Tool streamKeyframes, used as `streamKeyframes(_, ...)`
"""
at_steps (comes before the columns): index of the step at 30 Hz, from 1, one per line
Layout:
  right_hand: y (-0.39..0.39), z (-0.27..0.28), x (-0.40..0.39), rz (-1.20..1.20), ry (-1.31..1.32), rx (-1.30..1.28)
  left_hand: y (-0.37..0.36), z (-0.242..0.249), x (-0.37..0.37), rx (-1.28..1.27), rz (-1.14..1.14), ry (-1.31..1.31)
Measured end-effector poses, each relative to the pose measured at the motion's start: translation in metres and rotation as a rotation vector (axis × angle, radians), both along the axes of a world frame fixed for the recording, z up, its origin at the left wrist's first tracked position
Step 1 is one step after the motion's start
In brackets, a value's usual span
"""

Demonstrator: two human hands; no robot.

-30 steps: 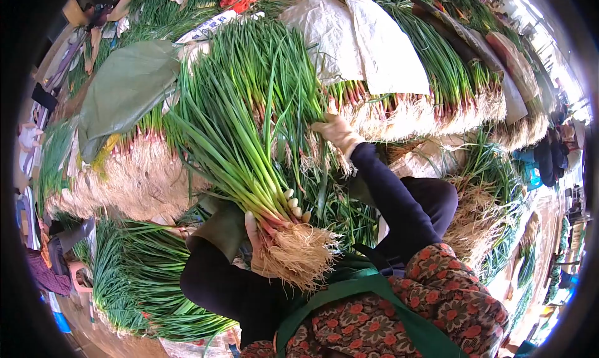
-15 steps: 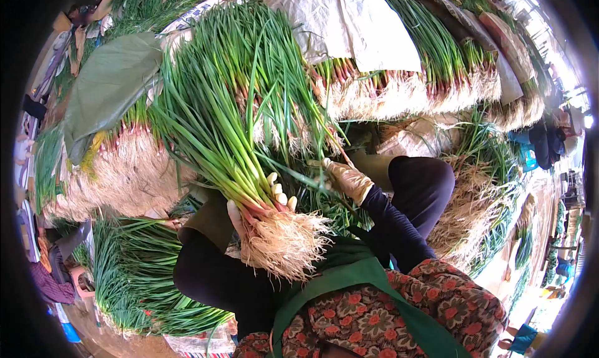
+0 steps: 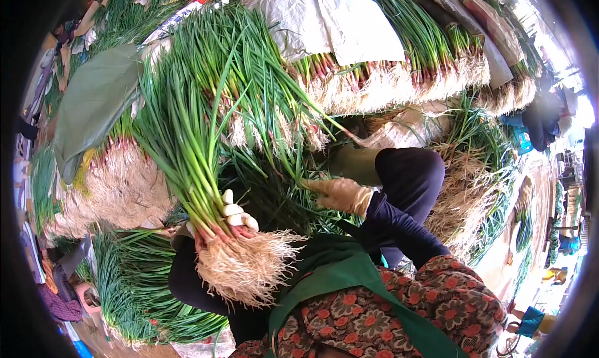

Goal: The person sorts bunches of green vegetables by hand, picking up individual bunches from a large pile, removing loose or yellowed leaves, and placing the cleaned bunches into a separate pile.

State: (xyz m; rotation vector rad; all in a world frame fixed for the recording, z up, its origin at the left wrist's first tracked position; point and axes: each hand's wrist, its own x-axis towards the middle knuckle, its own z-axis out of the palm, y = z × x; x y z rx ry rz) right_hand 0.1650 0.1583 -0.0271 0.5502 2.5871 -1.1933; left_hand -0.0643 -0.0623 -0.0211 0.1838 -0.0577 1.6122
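Observation:
A thick bunch of spring onions point(image 3: 203, 199) with reddish stem bases and a shaggy pale root mass point(image 3: 246, 267) lies across my lap, leaves pointing up and left. My left hand point(image 3: 236, 211), in a whitish glove, is wrapped round the stems just above the roots; its fingers show on the right side. My gloved right hand point(image 3: 342, 194) is to the right, over the gap between my knees. Its fingers are pressed together at some loose green stalks; what they pinch is hard to see. Beyond the bunch lie more loose spring onions point(image 3: 281, 124), roots toward me.
Rows of rooty spring onions point(image 3: 368, 86) lie ahead under a white sheet point(image 3: 331, 24). At left, a green-grey sheet point(image 3: 93, 108) partly covers another stack point(image 3: 115, 183). More greens point(image 3: 146, 277) lie at lower left, and a root-heavy heap point(image 3: 465, 196) is beside my right knee point(image 3: 409, 177).
My left hand has brought the bunch closer to my body and to the left. My right hand has turned and come slightly nearer, away from a stalk's root end. The view has shifted a little.

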Motion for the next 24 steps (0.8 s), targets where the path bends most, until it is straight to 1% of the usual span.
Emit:
streamKeyframes(1,0.007,-0.001,0.000,-0.029,0.290,-0.006,-0.003,-0.019,-0.007,0.069,-0.015,-0.015)
streamKeyframes(2,0.019,-0.001,-0.002,-0.057,0.578,-0.018,0.002,-0.022,-0.011,0.157,-0.049,0.076)
streamKeyframes(3,0.035,0.029,-0.009,-0.060,0.660,0.273,0.003,-0.017,-0.005,0.105,0.002,0.046)
streamKeyframes(4,0.048,0.034,-0.016,-0.372,0.447,0.247,0.008,-0.006,0.007,0.060,0.048,0.020)
streamKeyframes(5,0.061,0.039,-0.023,-0.676,0.229,0.189,0.011,0.012,0.038,-0.075,0.288,-0.066)
streamKeyframes(6,0.084,0.006,-0.027,-0.647,0.653,0.344,0.016,-0.011,0.024,0.062,0.202,0.108)
streamKeyframes(8,0.123,-0.087,-0.037,-0.833,0.592,0.033,0.024,0.004,0.044,-0.045,0.305,0.045)
streamKeyframes(9,0.135,-0.124,-0.035,-0.728,0.396,0.039,0.026,0.006,0.050,-0.082,0.320,0.025)
streamKeyframes(10,0.146,-0.141,-0.038,-0.610,0.206,0.046,0.026,0.008,0.049,-0.080,0.341,0.096)
streamKeyframes(11,0.135,-0.108,-0.036,-0.650,-0.040,0.224,0.024,0.006,0.045,-0.098,0.310,0.079)
streamKeyframes(12,0.123,-0.078,-0.033,-0.745,-0.024,0.407,0.020,0.003,0.040,-0.121,0.281,0.059)
streamKeyframes(13,0.121,-0.057,-0.028,-0.712,0.095,0.674,0.019,0.002,0.038,-0.099,0.291,0.051)
streamKeyframes(14,0.120,-0.032,-0.021,-0.804,0.171,0.709,0.021,0.001,0.037,-0.079,0.300,0.040)
streamKeyframes(15,0.117,-0.014,-0.016,-0.871,0.422,0.888,0.024,0.001,0.037,-0.062,0.300,0.031)
streamKeyframes(16,0.117,0.001,-0.013,-0.983,0.504,0.656,0.023,0.000,0.040,-0.046,0.289,0.019)
streamKeyframes(17,0.113,-0.001,-0.014,-1.100,0.729,-0.020,0.025,0.002,0.044,-0.089,0.324,0.017)
streamKeyframes(18,0.101,-0.006,-0.016,-1.037,0.787,-0.414,0.030,0.006,0.051,-0.092,0.358,0.022)
streamKeyframes(19,0.088,-0.005,-0.022,-1.010,0.787,-0.795,0.037,0.014,0.057,-0.095,0.393,0.028)
streamKeyframes(20,0.059,-0.013,-0.035,-0.911,0.648,-0.817,0.036,0.008,0.055,-0.160,0.345,0.038)
streamKeyframes(21,0.030,-0.021,-0.049,-0.798,0.514,-0.824,0.036,0.008,0.057,-0.202,0.352,0.015)
streamKeyframes(22,0.013,-0.055,-0.065,-0.705,0.374,-0.780,0.036,0.008,0.060,-0.247,0.359,-0.005)
streamKeyframes(23,0.001,-0.111,-0.087,-0.721,0.349,-0.666,0.036,0.004,0.060,-0.205,0.346,-0.018)
streamKeyframes(24,-0.008,-0.150,-0.106,-0.732,0.320,-0.551,0.035,0.005,0.060,-0.232,0.354,-0.013)
